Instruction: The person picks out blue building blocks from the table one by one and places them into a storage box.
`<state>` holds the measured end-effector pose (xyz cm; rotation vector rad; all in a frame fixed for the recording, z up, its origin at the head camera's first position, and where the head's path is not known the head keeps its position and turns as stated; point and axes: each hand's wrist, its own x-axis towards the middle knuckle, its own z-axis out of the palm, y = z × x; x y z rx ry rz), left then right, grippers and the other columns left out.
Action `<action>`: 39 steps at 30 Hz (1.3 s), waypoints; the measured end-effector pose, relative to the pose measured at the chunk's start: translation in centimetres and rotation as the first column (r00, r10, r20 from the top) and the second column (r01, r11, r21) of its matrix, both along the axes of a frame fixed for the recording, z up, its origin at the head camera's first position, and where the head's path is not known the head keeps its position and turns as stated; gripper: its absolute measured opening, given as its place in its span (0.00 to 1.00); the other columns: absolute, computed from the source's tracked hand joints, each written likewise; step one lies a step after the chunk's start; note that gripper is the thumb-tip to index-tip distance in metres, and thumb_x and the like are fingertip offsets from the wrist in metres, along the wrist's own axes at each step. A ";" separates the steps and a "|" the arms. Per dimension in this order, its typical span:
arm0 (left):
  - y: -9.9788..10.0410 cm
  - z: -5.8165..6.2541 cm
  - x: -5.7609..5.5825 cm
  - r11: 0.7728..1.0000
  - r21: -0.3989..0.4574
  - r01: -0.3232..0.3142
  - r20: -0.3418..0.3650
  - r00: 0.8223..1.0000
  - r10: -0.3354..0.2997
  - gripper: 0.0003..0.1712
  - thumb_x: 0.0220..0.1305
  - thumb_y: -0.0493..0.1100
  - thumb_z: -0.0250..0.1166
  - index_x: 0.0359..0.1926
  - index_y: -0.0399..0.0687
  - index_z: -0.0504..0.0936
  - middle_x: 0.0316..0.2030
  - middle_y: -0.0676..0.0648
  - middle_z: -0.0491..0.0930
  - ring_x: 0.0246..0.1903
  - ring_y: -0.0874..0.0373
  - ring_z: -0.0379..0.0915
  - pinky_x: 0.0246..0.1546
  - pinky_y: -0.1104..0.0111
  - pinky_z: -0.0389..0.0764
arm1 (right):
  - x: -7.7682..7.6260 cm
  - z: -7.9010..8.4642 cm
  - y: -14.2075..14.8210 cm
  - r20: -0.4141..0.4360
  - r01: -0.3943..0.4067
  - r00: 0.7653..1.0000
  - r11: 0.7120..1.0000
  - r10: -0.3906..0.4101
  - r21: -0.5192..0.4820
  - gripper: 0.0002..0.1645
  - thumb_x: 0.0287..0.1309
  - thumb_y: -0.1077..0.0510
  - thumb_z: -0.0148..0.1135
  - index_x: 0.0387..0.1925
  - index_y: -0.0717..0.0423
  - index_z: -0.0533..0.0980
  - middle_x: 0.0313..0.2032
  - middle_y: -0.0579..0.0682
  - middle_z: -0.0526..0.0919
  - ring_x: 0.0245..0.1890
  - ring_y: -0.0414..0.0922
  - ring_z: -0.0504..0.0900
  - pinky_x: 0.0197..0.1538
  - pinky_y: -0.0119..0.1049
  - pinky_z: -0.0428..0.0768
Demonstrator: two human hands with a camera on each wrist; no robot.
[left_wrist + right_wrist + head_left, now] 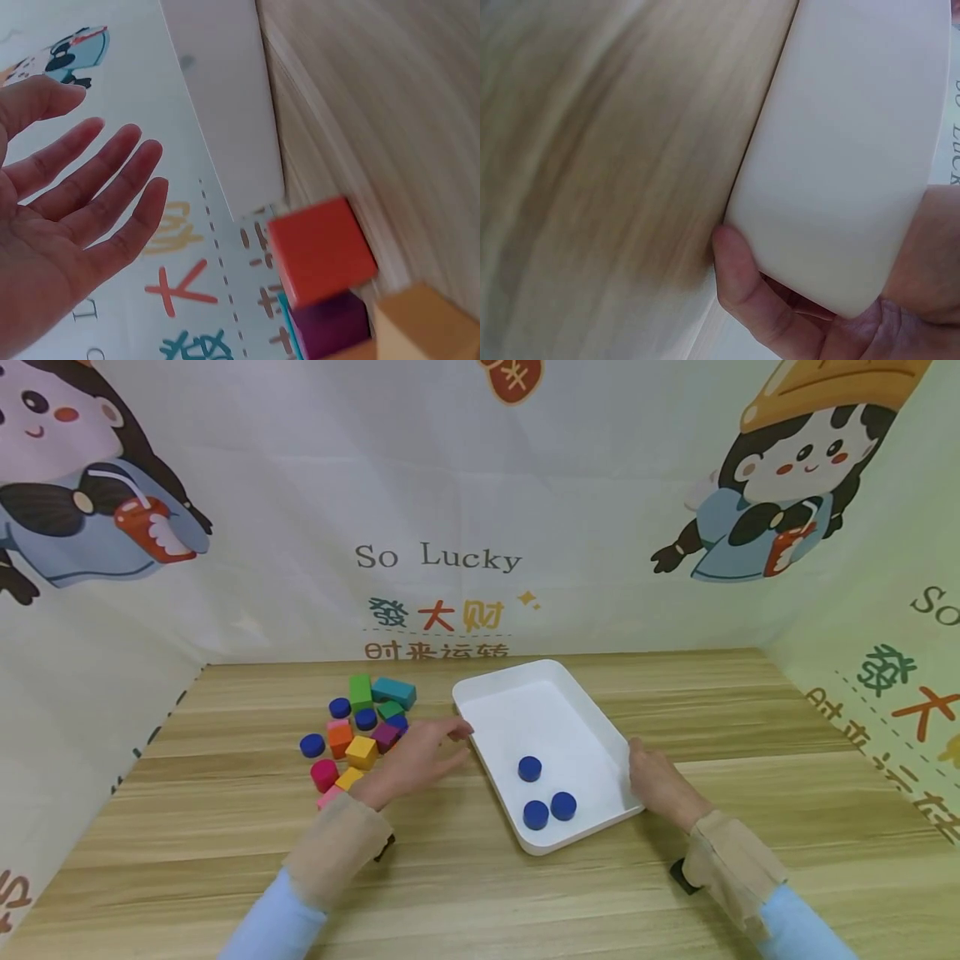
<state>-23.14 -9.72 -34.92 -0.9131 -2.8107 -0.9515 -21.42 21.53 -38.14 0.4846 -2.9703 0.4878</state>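
Observation:
A white tray (540, 718) sits at an angle on the table, with blue discs (530, 769) lying loose in its near half. My right hand (667, 783) grips the tray's near right corner. In the right wrist view, fingers (739, 274) wrap that corner low by the tabletop. Beside the left rim hovers my left hand (416, 760), its fingers spread and loosely bent with nothing in them. The left wrist view shows the left palm (82, 217) next to the tray wall (232, 112).
Left of the left hand lies a cluster of blocks, including a green block (361, 692), a teal block (394, 692), a yellow cube (362, 752) and a red cylinder (325, 775); the forearm hides some. A printed cloth (450, 485) hangs behind the wooden table (712, 710).

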 end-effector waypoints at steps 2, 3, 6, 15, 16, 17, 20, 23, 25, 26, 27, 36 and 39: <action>-0.9 -0.3 0.0 1.000 0.011 -0.004 -0.036 0.999 0.005 0.15 0.55 0.37 0.59 0.44 0.34 0.76 0.42 0.36 0.81 0.42 0.47 0.74 0.46 0.53 0.77 | 0.1 0.0 0.0 0.007 0.006 1.000 1.000 -0.006 0.000 0.11 0.48 0.77 0.43 0.37 0.80 0.60 0.12 0.57 0.68 0.10 0.44 0.65 0.10 0.36 0.69; -1.4 -0.5 0.0 1.000 0.021 -0.001 -0.061 0.998 0.002 0.15 0.55 0.37 0.59 0.43 0.33 0.76 0.41 0.35 0.81 0.41 0.46 0.74 0.45 0.53 0.78 | 0.1 0.0 0.0 0.017 0.011 1.000 1.000 -0.011 -0.003 0.10 0.48 0.77 0.43 0.36 0.79 0.60 0.12 0.57 0.68 0.10 0.44 0.65 0.11 0.36 0.69; -2.8 -1.0 0.0 0.999 0.040 -0.008 -0.083 0.996 0.011 0.14 0.54 0.35 0.60 0.42 0.32 0.76 0.40 0.34 0.81 0.40 0.45 0.75 0.44 0.52 0.78 | 0.2 0.1 -0.1 0.039 0.025 0.999 1.000 -0.025 -0.006 0.08 0.49 0.77 0.43 0.34 0.77 0.61 0.13 0.56 0.68 0.10 0.44 0.66 0.11 0.35 0.69; -6.4 -1.7 0.3 0.997 0.008 -0.078 -0.081 0.994 0.078 0.10 0.53 0.33 0.60 0.37 0.32 0.78 0.33 0.37 0.80 0.32 0.48 0.73 0.37 0.52 0.80 | 0.2 0.3 -0.1 0.046 0.023 0.999 1.000 -0.023 -0.010 0.07 0.50 0.77 0.43 0.34 0.76 0.61 0.12 0.56 0.67 0.10 0.43 0.65 0.11 0.34 0.68; -6.7 -1.7 0.3 0.996 0.007 -0.086 -0.081 0.993 0.086 0.09 0.53 0.33 0.60 0.37 0.32 0.78 0.33 0.38 0.80 0.32 0.49 0.73 0.36 0.53 0.80 | 0.2 0.3 -0.1 0.043 0.024 0.999 1.000 -0.023 -0.008 0.07 0.49 0.77 0.43 0.34 0.76 0.61 0.12 0.56 0.67 0.10 0.43 0.65 0.11 0.34 0.68; -7.0 -1.8 0.3 0.996 0.006 -0.094 -0.082 0.992 0.094 0.09 0.53 0.33 0.60 0.36 0.33 0.78 0.32 0.39 0.80 0.32 0.50 0.73 0.36 0.53 0.80 | 0.2 0.3 -0.1 0.039 0.022 0.999 1.000 -0.022 -0.005 0.07 0.49 0.77 0.43 0.34 0.76 0.61 0.12 0.56 0.67 0.10 0.44 0.65 0.11 0.35 0.68; -7.9 -1.8 0.4 0.992 -0.008 -0.128 -0.075 0.989 0.127 0.08 0.53 0.33 0.60 0.36 0.34 0.78 0.33 0.38 0.81 0.34 0.48 0.74 0.38 0.51 0.79 | 0.1 0.1 0.0 0.024 0.015 1.000 1.000 -0.015 0.004 0.07 0.49 0.77 0.43 0.34 0.76 0.61 0.12 0.56 0.67 0.10 0.44 0.65 0.11 0.35 0.68; -8.8 -1.8 0.5 0.987 -0.022 -0.162 -0.079 0.984 0.160 0.10 0.53 0.33 0.60 0.38 0.32 0.77 0.36 0.35 0.80 0.39 0.43 0.73 0.40 0.48 0.77 | 0.1 0.0 0.0 0.028 0.014 1.000 1.000 -0.014 0.004 0.08 0.49 0.77 0.43 0.34 0.77 0.61 0.12 0.55 0.66 0.10 0.44 0.64 0.11 0.34 0.67; -9.3 -1.8 0.5 0.982 -0.028 -0.184 -0.083 0.980 0.181 0.11 0.53 0.33 0.60 0.40 0.31 0.76 0.38 0.34 0.80 0.40 0.41 0.73 0.41 0.46 0.77 | 0.1 -0.1 0.0 0.033 0.018 0.999 1.000 -0.018 0.004 0.08 0.49 0.77 0.43 0.35 0.77 0.61 0.12 0.55 0.67 0.10 0.44 0.64 0.11 0.34 0.66; -9.6 -1.8 0.5 0.980 -0.033 -0.195 -0.082 0.978 0.192 0.12 0.53 0.33 0.60 0.41 0.31 0.76 0.39 0.33 0.79 0.41 0.40 0.73 0.41 0.46 0.77 | 0.1 0.0 0.0 0.036 0.020 0.999 1.000 -0.020 0.005 0.08 0.49 0.77 0.43 0.35 0.77 0.61 0.12 0.56 0.67 0.11 0.44 0.65 0.12 0.34 0.66; -9.8 -1.8 0.5 0.978 -0.040 -0.204 -0.082 0.976 0.200 0.13 0.53 0.33 0.60 0.41 0.31 0.76 0.40 0.32 0.79 0.41 0.40 0.72 0.41 0.46 0.77 | 0.1 0.0 0.0 0.039 0.023 0.999 1.000 -0.023 0.004 0.09 0.49 0.76 0.43 0.36 0.78 0.61 0.12 0.56 0.67 0.11 0.44 0.65 0.12 0.34 0.66; -11.5 -1.5 0.3 0.959 -0.086 -0.271 -0.051 0.962 0.267 0.19 0.53 0.32 0.59 0.47 0.27 0.71 0.47 0.26 0.72 0.44 0.36 0.68 0.44 0.44 0.75 | 0.0 0.0 0.0 0.035 0.023 0.999 1.000 -0.023 0.007 0.10 0.48 0.77 0.44 0.36 0.78 0.61 0.13 0.57 0.68 0.11 0.44 0.66 0.12 0.35 0.69; -12.1 -1.6 0.2 0.953 -0.088 -0.290 -0.033 0.957 0.288 0.23 0.53 0.32 0.59 0.50 0.25 0.68 0.50 0.23 0.69 0.47 0.32 0.65 0.47 0.41 0.71 | 0.0 0.0 0.0 0.042 0.031 0.999 1.000 -0.031 0.004 0.10 0.49 0.77 0.44 0.36 0.78 0.61 0.14 0.57 0.68 0.11 0.45 0.66 0.12 0.35 0.68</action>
